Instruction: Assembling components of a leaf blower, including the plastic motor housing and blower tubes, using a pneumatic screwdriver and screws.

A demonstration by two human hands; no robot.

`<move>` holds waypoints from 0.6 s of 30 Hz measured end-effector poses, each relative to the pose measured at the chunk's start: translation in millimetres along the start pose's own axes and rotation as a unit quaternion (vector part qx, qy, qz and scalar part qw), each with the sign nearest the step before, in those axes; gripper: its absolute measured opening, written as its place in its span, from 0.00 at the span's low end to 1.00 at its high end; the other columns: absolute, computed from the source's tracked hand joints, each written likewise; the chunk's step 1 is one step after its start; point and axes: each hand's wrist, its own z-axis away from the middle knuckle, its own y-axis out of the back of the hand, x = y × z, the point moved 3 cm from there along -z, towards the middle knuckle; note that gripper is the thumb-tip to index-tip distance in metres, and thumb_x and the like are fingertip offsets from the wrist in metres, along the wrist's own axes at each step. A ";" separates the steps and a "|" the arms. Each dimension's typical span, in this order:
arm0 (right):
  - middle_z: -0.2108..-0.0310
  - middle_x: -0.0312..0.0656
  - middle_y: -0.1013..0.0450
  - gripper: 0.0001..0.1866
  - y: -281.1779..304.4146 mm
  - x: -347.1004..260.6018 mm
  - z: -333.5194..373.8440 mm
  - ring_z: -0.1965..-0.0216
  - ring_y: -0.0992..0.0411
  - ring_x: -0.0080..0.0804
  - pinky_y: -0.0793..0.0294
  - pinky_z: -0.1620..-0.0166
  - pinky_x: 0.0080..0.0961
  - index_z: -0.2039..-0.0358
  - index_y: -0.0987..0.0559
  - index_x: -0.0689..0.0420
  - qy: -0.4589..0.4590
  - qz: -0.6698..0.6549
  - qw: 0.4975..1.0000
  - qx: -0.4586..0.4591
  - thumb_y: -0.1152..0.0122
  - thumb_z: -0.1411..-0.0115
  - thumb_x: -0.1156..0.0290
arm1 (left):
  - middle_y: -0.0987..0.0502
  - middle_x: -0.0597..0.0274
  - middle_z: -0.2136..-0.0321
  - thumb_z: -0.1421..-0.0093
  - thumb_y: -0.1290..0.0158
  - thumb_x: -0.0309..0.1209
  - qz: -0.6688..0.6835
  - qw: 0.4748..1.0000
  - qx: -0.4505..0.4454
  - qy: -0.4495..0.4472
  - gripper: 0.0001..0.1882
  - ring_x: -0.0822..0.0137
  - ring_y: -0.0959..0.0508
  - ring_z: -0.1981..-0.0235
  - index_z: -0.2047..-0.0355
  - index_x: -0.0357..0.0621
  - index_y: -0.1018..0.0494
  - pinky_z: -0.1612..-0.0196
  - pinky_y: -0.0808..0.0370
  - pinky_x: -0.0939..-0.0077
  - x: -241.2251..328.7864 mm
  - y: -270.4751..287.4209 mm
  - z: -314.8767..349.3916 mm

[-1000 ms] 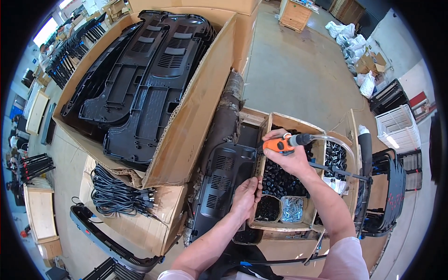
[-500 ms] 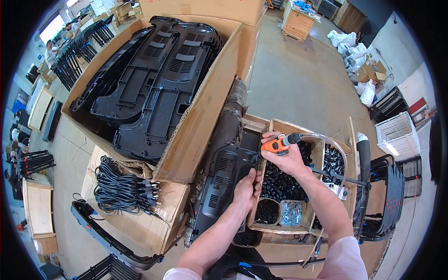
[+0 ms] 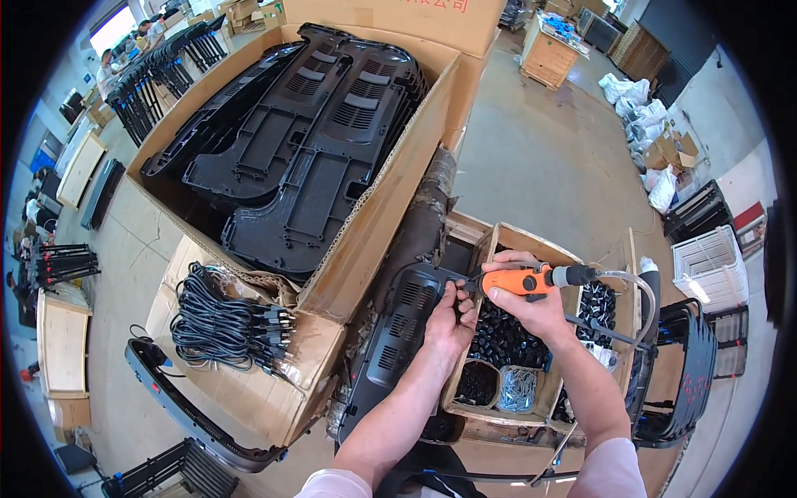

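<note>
My right hand is wrapped around an orange air screwdriver, which lies almost level with its hose end to the right. The tool's tip points left, at the upper right edge of a black vented plastic cover. Close under that tip, my left hand has its fingers pinched together at the cover's edge; whatever they hold is too small to make out. The cover rests on a worn, padded support in front of me.
A wooden divided box on the right holds black parts and silver screws. A clear hose arches over it. Left stand a large carton of black plastic shells and a bundle of black cables.
My right hand has swung the screwdriver level and brought its tip left to my left hand. My left fingers have closed together at the cover's edge. The whole view has shifted slightly.
</note>
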 end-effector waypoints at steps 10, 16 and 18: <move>0.47 0.46 0.20 0.29 -21.4 4.3 -17.2 0.45 0.23 0.31 0.24 0.39 0.33 0.42 0.26 0.62 0.010 -0.030 0.999 -0.012 0.26 0.42 0.74 | 0.30 0.72 0.73 0.21 0.56 0.44 -0.059 0.998 0.017 -0.016 0.16 0.75 0.34 0.77 0.52 0.48 0.26 0.77 0.38 0.81 8.9 -10.8 12.9; 0.50 0.45 0.20 0.28 -32.6 21.3 -48.9 0.46 0.23 0.31 0.23 0.41 0.32 0.44 0.25 0.63 0.029 0.007 0.999 -0.012 0.25 0.44 0.76 | 0.30 0.73 0.77 0.23 0.52 0.45 -0.233 0.971 0.038 -0.026 0.15 0.77 0.33 0.80 0.55 0.47 0.25 0.78 0.37 0.81 -1.2 7.0 37.8; 0.51 0.45 0.20 0.27 -37.9 24.4 -58.7 0.47 0.23 0.31 0.23 0.41 0.32 0.45 0.24 0.62 0.026 0.013 0.999 -0.023 0.25 0.44 0.75 | 0.30 0.73 0.77 0.23 0.52 0.46 -0.253 0.966 0.029 -0.038 0.16 0.77 0.32 0.80 0.55 0.48 0.25 0.79 0.37 0.82 -0.2 20.3 42.3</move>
